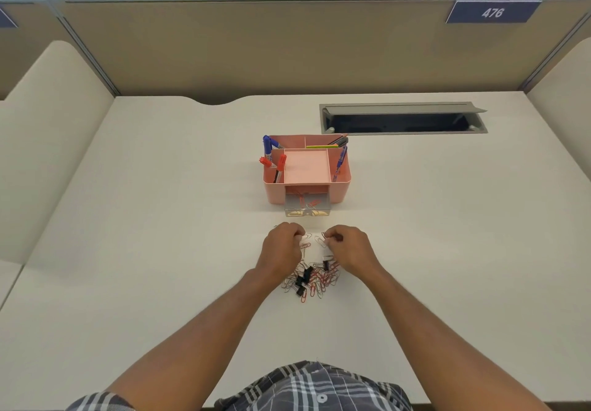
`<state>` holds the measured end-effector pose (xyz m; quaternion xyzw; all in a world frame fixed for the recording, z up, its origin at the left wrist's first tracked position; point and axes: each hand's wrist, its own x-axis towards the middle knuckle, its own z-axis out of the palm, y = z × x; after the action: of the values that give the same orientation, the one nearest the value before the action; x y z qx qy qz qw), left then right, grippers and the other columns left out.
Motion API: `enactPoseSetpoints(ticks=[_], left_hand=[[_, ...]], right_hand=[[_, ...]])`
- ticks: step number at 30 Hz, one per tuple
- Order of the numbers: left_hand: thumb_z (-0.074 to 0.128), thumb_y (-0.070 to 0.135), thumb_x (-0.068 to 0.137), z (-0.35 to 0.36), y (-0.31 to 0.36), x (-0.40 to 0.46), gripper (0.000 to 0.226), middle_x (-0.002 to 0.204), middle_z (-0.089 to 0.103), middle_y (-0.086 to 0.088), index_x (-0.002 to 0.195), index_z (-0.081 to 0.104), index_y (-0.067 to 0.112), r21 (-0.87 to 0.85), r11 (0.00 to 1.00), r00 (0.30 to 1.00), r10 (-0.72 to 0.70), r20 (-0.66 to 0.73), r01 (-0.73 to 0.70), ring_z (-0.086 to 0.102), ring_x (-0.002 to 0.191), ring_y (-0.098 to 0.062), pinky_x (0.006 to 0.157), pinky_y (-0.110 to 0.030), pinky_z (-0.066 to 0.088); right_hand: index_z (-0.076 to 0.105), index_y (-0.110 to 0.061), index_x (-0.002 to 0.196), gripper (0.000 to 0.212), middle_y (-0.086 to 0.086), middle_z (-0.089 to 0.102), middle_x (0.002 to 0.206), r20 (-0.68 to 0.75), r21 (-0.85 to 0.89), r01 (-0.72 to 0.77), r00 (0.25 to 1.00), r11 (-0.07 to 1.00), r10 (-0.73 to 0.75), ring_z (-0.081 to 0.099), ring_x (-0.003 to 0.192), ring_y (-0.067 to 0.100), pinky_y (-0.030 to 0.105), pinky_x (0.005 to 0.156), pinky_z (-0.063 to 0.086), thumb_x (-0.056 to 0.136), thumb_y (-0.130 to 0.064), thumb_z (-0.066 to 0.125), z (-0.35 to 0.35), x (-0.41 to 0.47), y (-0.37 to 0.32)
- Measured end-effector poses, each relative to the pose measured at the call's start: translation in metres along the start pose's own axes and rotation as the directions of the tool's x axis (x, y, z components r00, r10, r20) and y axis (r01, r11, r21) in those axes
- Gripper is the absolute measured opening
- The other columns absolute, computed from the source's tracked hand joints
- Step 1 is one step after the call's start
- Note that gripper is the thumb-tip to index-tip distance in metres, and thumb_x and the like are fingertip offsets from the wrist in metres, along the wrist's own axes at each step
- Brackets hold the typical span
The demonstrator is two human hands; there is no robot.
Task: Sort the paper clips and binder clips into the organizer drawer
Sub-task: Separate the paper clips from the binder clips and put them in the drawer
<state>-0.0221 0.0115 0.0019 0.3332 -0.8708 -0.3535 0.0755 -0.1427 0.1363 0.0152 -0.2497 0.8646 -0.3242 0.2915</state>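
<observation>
Both hands (315, 244) over clip pile (311, 278), open drawer (307, 209) mouth toward them.

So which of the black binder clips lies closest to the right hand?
The binder clip with the silver handles, at the pile's right edge, just beside the right hand. The other black binder clips lie lower, toward the pile's left side.

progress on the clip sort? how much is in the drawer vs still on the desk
Early. Done: a few paper clips lie in the open clear drawer of the pink organizer. In hand: left hand and right hand are picking paper clips off the desk. Left: most of the pile, black binder clips included.
</observation>
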Motion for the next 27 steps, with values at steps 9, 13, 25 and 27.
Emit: enactPoseSetpoints(ticks=[9,13,25,27], left_hand=[[0.058,0.004,0.091,-0.033,0.024,0.012,0.015,0.089,0.067,0.003,0.093,0.067,0.015,-0.190,0.971,0.955,0.087,-0.282,-0.145,0.060,0.081,-0.010,0.073,-0.018,0.047],[0.058,0.003,0.088,-0.045,0.033,0.035,0.015,0.086,0.069,0.001,0.090,0.069,0.014,-0.116,0.982,0.948,0.110,-0.299,-0.151,0.060,0.078,-0.014,0.070,-0.026,0.051],[0.061,0.011,0.087,-0.036,0.016,0.010,0.009,0.081,0.061,0.009,0.087,0.061,0.021,-0.043,0.971,0.938,0.217,-0.271,-0.237,0.051,0.073,-0.006,0.064,-0.015,0.043],[0.062,0.013,0.086,-0.023,0.002,-0.006,0.009,0.082,0.062,0.009,0.090,0.063,0.021,0.007,0.975,0.960,0.221,-0.171,-0.223,0.052,0.075,-0.008,0.068,-0.023,0.047]], right_hand=[[0.071,-0.022,0.091,0.010,-0.006,0.068,0.080,-0.186,0.162,0.247,0.959,0.955,-0.216,0.063,0.075,0.012,0.022,0.069,0.051,0.088,-0.015,0.064,-0.026,0.007,-0.044],[0.074,-0.014,0.096,0.020,0.000,0.071,0.089,-0.209,-0.072,0.322,0.920,0.944,-0.330,0.063,0.081,0.017,0.031,0.075,0.053,0.088,-0.007,0.058,-0.029,0.027,-0.065],[0.070,-0.023,0.094,0.015,-0.010,0.070,0.086,-0.359,-0.045,0.399,0.849,0.916,-0.387,0.061,0.079,0.004,0.019,0.071,0.048,0.091,-0.017,0.057,-0.027,0.017,-0.046],[0.068,-0.026,0.088,0.012,-0.012,0.068,0.083,-0.392,-0.041,0.305,0.871,0.951,-0.296,0.059,0.074,0.005,0.020,0.067,0.045,0.089,-0.022,0.057,-0.019,0.007,-0.028]])
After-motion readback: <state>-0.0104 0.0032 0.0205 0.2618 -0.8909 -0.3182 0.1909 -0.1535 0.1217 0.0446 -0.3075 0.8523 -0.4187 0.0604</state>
